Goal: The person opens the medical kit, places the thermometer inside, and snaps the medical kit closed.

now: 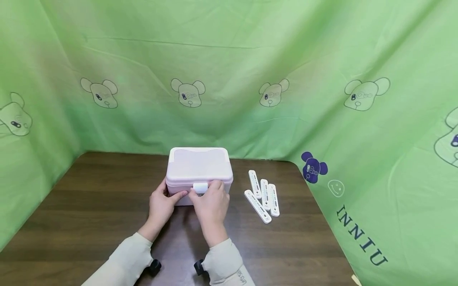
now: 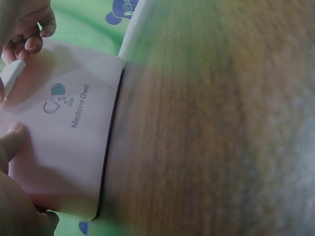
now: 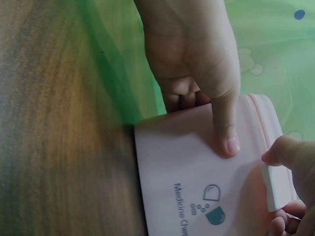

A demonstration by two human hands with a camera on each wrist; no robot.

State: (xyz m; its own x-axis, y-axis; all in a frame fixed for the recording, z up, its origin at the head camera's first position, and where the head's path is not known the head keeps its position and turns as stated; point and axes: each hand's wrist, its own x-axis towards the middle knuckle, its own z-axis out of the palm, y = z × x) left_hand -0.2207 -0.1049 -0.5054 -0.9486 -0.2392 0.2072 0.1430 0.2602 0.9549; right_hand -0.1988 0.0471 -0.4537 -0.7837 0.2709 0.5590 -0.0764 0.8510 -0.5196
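A pale pink medicine chest (image 1: 200, 167) with its lid closed stands on the table. "Medicine Chest" and a capsule picture are printed on its front, plain in both wrist views. My left hand (image 1: 160, 203) holds the chest's left front corner, the thumb flat on the front and the fingers round the side (image 3: 192, 54). With my right hand (image 1: 212, 206) I pinch the white latch (image 1: 200, 188) at the front of the lid, thumb at one end and fingers at the other. The latch also shows in the right wrist view (image 3: 278, 187).
Several slim white strips with dark markings (image 1: 257, 206) lie loosely grouped on the wooden table (image 1: 107, 190), right of the chest. A green cloth (image 1: 229, 47) with bear faces hangs behind and along both sides.
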